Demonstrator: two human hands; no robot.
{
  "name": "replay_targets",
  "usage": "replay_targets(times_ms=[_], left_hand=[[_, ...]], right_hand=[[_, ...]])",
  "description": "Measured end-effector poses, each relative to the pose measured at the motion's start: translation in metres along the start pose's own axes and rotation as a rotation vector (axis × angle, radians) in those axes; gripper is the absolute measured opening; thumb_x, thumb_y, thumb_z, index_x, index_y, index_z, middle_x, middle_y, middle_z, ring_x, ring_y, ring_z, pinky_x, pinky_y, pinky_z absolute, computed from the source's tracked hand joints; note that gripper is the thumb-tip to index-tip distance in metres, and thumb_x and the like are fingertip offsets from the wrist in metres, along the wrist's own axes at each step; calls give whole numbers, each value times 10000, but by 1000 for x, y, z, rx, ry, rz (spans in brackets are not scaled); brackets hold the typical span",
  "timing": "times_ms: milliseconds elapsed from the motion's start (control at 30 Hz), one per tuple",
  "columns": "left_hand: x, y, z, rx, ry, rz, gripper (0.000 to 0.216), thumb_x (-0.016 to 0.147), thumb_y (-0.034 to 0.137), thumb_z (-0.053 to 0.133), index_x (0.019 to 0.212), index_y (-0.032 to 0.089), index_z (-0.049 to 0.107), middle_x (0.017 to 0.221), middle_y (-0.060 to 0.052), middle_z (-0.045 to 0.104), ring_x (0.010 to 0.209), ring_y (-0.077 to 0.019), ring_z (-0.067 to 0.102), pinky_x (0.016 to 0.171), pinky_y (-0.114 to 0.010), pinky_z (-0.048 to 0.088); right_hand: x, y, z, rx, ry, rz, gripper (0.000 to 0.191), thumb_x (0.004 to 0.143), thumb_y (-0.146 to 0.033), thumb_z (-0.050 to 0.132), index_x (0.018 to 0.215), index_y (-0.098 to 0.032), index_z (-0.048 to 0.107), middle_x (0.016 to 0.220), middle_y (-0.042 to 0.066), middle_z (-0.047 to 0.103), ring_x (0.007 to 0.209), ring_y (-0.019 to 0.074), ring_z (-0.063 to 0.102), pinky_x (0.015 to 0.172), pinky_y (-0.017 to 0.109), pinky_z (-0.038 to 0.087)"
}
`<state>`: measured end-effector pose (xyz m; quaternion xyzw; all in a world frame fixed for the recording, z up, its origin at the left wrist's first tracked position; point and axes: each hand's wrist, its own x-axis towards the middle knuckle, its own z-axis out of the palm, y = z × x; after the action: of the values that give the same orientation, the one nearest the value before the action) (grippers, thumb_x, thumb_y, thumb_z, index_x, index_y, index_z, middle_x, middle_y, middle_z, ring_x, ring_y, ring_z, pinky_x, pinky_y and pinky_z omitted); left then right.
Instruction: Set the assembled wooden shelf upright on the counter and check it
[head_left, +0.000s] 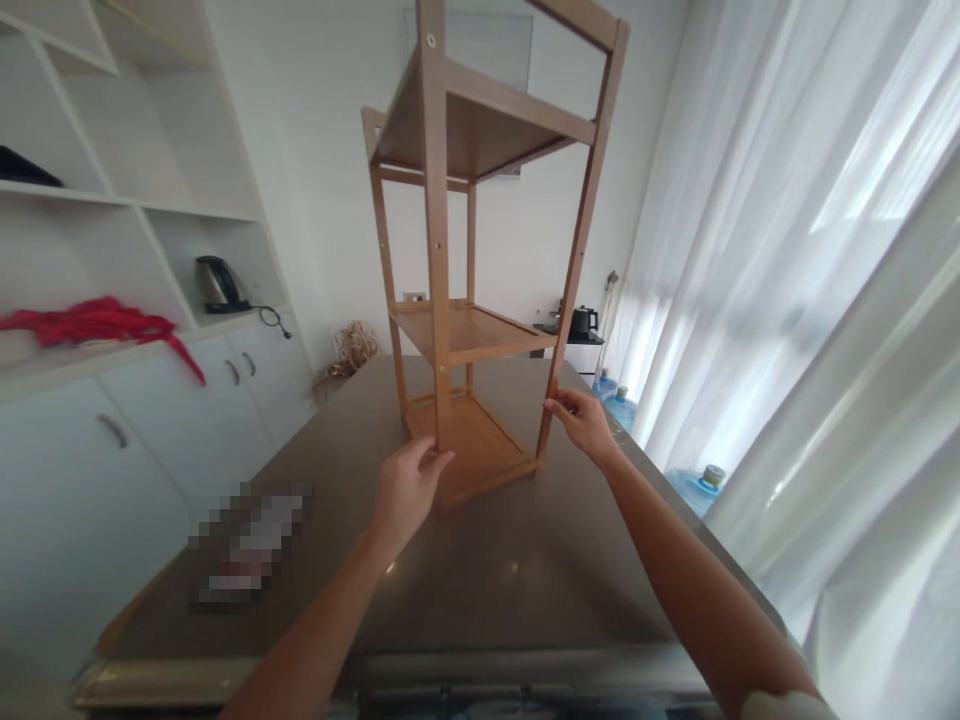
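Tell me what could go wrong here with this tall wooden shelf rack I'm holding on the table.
The wooden rack is tall and narrow, and both hands grip it only low down: the left hand on the front post, the right hand on the right post. It could tip if pushed.

It appears to lean slightly, so the top may swing over.

Its feet rest on a smooth table, so the base might slide.

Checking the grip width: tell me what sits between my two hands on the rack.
In the head view, only the wooden rack's bottom shelf lies between the left hand, on the front post, and the right hand, on the right post.
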<state>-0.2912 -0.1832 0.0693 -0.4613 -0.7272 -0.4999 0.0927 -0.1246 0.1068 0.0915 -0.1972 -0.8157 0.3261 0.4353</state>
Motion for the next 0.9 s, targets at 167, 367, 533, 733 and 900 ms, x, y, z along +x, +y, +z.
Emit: replay_targets(times_ms=[167,367,533,733,900], left_hand=[[8,-29,-32,62,64,-73,369,852,543,628,985,207,702,952,-69,773,894,-244,730,794,-310,543],[29,-43,-42,89,69,-100,324,852,473,634,977,184,708,962,-92,778,913,-254,736,805,-321,547],[38,-45,-37,110,82,-98,321,870,433,604,1012,164,704,987,-108,775,941,-252,735,832,-327,548],[35,-49,-33,99,103,-94,369,880,467,590,1060,162,694,1004,-110,772,944,-240,736,847,-329,558],[32,-51,-31,95,124,-114,333,847,458,637,1012,174,694,965,-93,777,909,-237,742,820,-323,568]], right_hand=[[-31,-33,14,-19,44,15,375,823,-528,682,911,-171,750,805,67,746,639,187,577,610,297,433],[-41,-51,32,-12,113,38,365,816,-520,694,910,-171,750,810,68,754,616,176,560,604,293,427],[-34,-49,39,-4,107,67,370,814,-522,690,901,-172,774,833,68,771,670,198,630,644,292,451],[-41,-46,39,-105,84,94,372,847,-527,647,914,-195,802,816,44,777,622,180,616,614,283,432],[-46,-44,38,-135,69,111,387,833,-530,662,944,-187,804,814,55,777,599,174,603,609,289,439]])
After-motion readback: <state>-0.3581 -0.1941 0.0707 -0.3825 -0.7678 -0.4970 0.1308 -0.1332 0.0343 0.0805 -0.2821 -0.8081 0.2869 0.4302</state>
